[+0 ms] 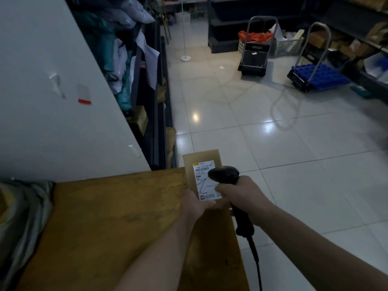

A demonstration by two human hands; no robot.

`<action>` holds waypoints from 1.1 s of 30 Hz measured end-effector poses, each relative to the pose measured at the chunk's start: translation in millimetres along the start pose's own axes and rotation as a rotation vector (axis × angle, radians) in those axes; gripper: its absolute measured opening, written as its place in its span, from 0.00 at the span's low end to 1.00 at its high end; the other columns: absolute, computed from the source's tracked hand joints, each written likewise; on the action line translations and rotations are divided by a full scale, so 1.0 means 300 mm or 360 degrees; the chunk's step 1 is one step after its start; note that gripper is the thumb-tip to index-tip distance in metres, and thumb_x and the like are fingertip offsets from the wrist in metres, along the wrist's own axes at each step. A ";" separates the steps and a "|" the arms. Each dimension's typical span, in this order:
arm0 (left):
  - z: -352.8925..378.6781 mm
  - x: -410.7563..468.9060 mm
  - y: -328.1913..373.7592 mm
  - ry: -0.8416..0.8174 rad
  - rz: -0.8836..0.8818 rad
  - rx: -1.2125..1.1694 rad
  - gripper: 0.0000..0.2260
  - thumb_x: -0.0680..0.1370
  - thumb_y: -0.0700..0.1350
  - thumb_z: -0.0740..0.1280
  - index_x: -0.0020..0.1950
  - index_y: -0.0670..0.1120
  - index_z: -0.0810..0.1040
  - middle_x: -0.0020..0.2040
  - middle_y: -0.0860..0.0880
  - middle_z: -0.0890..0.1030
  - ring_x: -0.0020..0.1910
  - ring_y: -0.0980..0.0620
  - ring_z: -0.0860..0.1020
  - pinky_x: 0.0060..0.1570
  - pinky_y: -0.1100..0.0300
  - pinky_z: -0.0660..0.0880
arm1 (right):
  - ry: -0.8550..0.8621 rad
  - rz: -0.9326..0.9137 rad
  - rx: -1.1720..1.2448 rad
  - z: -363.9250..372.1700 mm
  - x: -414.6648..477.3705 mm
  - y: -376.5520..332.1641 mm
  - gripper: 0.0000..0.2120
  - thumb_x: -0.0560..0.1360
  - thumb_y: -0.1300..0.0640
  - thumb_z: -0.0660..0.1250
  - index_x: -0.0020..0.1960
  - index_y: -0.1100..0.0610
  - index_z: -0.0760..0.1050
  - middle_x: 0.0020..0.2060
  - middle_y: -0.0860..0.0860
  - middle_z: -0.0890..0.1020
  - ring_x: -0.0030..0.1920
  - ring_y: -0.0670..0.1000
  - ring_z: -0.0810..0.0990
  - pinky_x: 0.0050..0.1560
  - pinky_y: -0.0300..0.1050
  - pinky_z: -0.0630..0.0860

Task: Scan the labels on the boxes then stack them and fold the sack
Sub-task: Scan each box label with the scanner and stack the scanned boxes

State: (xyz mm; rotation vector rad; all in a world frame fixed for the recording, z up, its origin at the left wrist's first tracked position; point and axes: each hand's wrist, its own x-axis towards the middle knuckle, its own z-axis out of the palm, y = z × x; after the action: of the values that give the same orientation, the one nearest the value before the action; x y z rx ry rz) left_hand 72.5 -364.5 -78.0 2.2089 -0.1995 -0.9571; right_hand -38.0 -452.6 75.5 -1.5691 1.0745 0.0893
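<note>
My left hand (pixel 194 207) grips the near edge of a small flat cardboard box (pixel 200 157), holding it up over the right end of the wooden table (pixel 109 223). A white shipping label (pixel 204 181) with a barcode faces up on the box. My right hand (pixel 241 196) is closed around the handle of a black corded barcode scanner (pixel 224 174), whose head hovers just above the label's right side. At the far left a grey woven sack (pixel 23 217) lies bunched on the table's left end.
A white cabinet side (pixel 52 91) rises behind the table. Dark shelving (pixel 134 59) with bagged parcels runs along the left. Two hand trolleys (pixel 255 59) (pixel 312 76) stand across the tiled floor, and a white pole on a round base (pixel 185 57) stands near them.
</note>
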 end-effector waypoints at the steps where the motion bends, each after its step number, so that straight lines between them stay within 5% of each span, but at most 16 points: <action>1: 0.006 -0.009 -0.006 0.0022 0.0007 0.0014 0.17 0.69 0.47 0.80 0.50 0.49 0.75 0.50 0.51 0.82 0.47 0.54 0.80 0.41 0.63 0.78 | 0.0000 -0.0024 -0.0026 0.019 0.001 -0.001 0.08 0.74 0.57 0.71 0.51 0.58 0.79 0.41 0.56 0.85 0.35 0.56 0.85 0.38 0.49 0.83; 5: 0.016 -0.040 -0.015 0.0111 -0.0028 0.0147 0.24 0.73 0.48 0.77 0.61 0.43 0.68 0.51 0.49 0.74 0.49 0.52 0.76 0.39 0.63 0.72 | 0.0038 -0.0067 -0.0054 0.086 0.000 0.004 0.06 0.74 0.58 0.71 0.49 0.56 0.77 0.40 0.57 0.85 0.34 0.55 0.86 0.38 0.50 0.84; 12: 0.007 -0.039 -0.008 0.0007 -0.0065 0.0036 0.27 0.72 0.50 0.78 0.57 0.49 0.61 0.51 0.51 0.70 0.48 0.55 0.73 0.35 0.66 0.67 | 0.0081 -0.0046 -0.0008 0.061 -0.016 0.025 0.09 0.71 0.60 0.71 0.48 0.65 0.79 0.43 0.66 0.85 0.37 0.61 0.87 0.39 0.52 0.82; 18: 0.005 -0.032 -0.001 0.0007 -0.0066 0.0007 0.34 0.70 0.50 0.79 0.67 0.45 0.63 0.52 0.50 0.72 0.50 0.53 0.76 0.41 0.63 0.74 | 0.0019 -0.0062 0.0017 0.070 -0.022 0.028 0.09 0.71 0.60 0.71 0.48 0.65 0.79 0.36 0.61 0.81 0.34 0.58 0.83 0.36 0.48 0.79; 23: -0.003 -0.043 0.005 0.0030 -0.0053 0.0045 0.32 0.72 0.49 0.78 0.68 0.43 0.63 0.52 0.50 0.70 0.50 0.53 0.73 0.33 0.67 0.66 | 0.0077 -0.0094 0.0033 0.078 -0.037 0.000 0.05 0.73 0.60 0.71 0.46 0.61 0.79 0.39 0.61 0.85 0.31 0.55 0.83 0.34 0.46 0.79; 33: -0.009 -0.065 0.020 0.0067 -0.0039 0.0087 0.28 0.75 0.45 0.75 0.68 0.42 0.64 0.62 0.45 0.75 0.60 0.48 0.77 0.31 0.67 0.68 | 0.0084 -0.0119 -0.0026 0.083 -0.031 -0.006 0.04 0.75 0.58 0.71 0.46 0.55 0.76 0.43 0.60 0.85 0.33 0.52 0.83 0.36 0.45 0.81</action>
State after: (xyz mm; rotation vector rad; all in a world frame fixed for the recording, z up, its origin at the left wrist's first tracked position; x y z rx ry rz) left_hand 61.1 -359.8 -61.5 2.2841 -0.1811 -0.9278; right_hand -30.1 -427.0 74.1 -1.6323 1.0574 0.0062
